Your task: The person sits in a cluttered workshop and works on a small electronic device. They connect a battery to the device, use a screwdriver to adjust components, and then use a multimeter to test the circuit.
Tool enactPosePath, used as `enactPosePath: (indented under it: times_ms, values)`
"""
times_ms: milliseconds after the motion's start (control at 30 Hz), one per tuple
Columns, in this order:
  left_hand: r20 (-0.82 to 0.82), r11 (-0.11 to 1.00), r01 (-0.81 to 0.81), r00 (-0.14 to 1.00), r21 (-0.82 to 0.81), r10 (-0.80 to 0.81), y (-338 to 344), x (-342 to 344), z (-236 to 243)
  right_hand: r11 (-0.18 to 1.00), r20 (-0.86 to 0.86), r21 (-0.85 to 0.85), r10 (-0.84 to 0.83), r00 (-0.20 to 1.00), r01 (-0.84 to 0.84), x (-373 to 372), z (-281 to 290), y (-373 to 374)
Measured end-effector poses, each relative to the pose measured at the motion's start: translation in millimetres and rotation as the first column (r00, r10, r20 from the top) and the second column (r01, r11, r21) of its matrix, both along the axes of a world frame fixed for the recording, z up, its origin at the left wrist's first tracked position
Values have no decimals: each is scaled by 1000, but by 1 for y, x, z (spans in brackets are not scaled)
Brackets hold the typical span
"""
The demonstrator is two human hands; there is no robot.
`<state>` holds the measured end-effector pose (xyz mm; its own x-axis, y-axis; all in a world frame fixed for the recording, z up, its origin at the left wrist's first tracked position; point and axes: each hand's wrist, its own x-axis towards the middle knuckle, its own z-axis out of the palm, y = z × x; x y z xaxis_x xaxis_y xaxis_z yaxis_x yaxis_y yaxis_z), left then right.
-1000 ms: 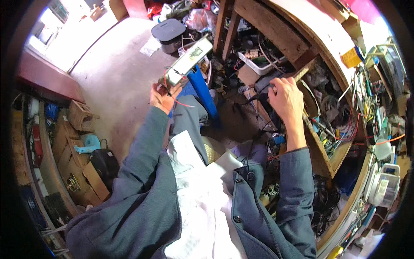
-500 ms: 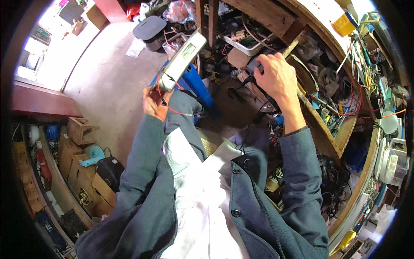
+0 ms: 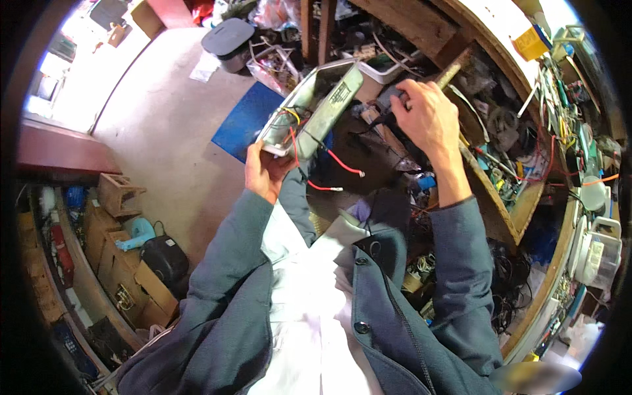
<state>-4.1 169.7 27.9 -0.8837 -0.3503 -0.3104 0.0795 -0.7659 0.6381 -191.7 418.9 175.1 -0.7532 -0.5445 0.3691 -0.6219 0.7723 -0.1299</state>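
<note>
My left hand grips the near end of a long, pale metal casing. The casing is tilted and its hollow side faces up. Its cover, a long panel with a label, stands at an angle along the right side. Red, yellow and black wires run inside, and two red leads with bare metal ends dangle out on the right. My right hand is closed by the open wooden drawer, its fingertips at a dark grey object. Whether they hold it is unclear.
Beneath the casing is a blue flat-topped stool. A grey lidded bin stands on the floor beyond. Tools and wires fill the wooden drawer at right. At left sit cardboard boxes and a black rounded case.
My left hand has turned the casing so its hollow inside and wires show, and moved it slightly right and nearer. The blue stool top is now uncovered. My right hand has barely shifted.
</note>
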Motion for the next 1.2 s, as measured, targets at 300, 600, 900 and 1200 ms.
enactPosePath:
  times_ms: [300, 600, 900, 1200]
  values:
    - [75, 998, 53, 996, 27, -55, 28, 13, 4, 996, -28, -83, 20, 999, -22, 1, -3, -3]
    - [113, 983, 173, 977, 67, -179, 63, 25, -3, 994, -20, -108, 7, 1000, -9, 4, -1, 1]
    - [83, 983, 157, 983, 98, -165, 74, 24, 0, 999, 14, -48, -14, 1000, 15, 4, 3, 4]
    - [70, 986, 150, 986, 69, -154, 59, 24, -7, 970, -347, -207, 46, 937, -125, 11, -5, 3]
